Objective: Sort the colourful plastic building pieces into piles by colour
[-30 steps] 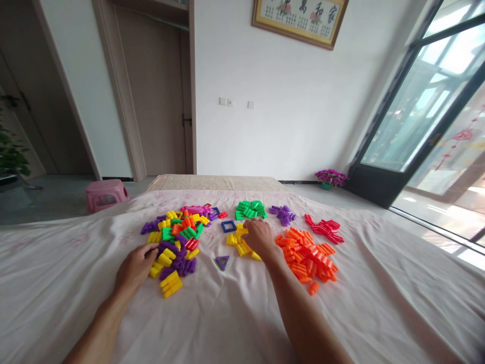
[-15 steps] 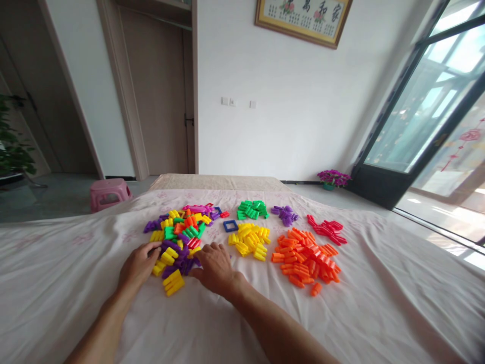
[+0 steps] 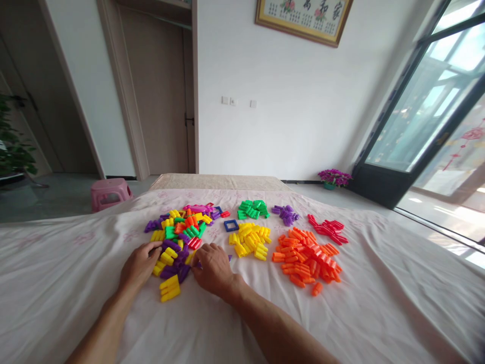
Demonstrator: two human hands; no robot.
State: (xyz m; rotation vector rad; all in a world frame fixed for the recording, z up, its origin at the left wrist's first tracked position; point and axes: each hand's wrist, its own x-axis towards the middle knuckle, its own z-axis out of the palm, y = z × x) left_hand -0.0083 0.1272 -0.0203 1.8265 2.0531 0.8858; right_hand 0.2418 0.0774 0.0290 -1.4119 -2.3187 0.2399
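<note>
A mixed pile of plastic pieces point(image 3: 191, 229) in yellow, purple, green, red and pink lies on the cloth. My left hand point(image 3: 141, 265) rests at the pile's left edge, fingers bent but apart, beside yellow and purple pieces. At the near right side of the pile is my right hand point(image 3: 212, 267), its fingers curled down together over purple pieces; what they grip is hidden. A yellow piece point(image 3: 170, 288) lies at the near edge, between the hands. Sorted by colour to the right are yellow pieces point(image 3: 250, 240) and orange pieces point(image 3: 306, 258).
Green pieces point(image 3: 253, 209), purple pieces point(image 3: 286, 215) and red pieces point(image 3: 328, 228) lie farther back. A blue square frame point(image 3: 231, 225) sits beside the yellow group. The pale cloth point(image 3: 379, 283) is wrinkled. A pink stool point(image 3: 110, 194) stands at the left.
The near yellow piece has shifted slightly left and toward me. My right hand's fingers have drawn in more tightly, and purple pieces beside them have moved. My left hand is nearly still.
</note>
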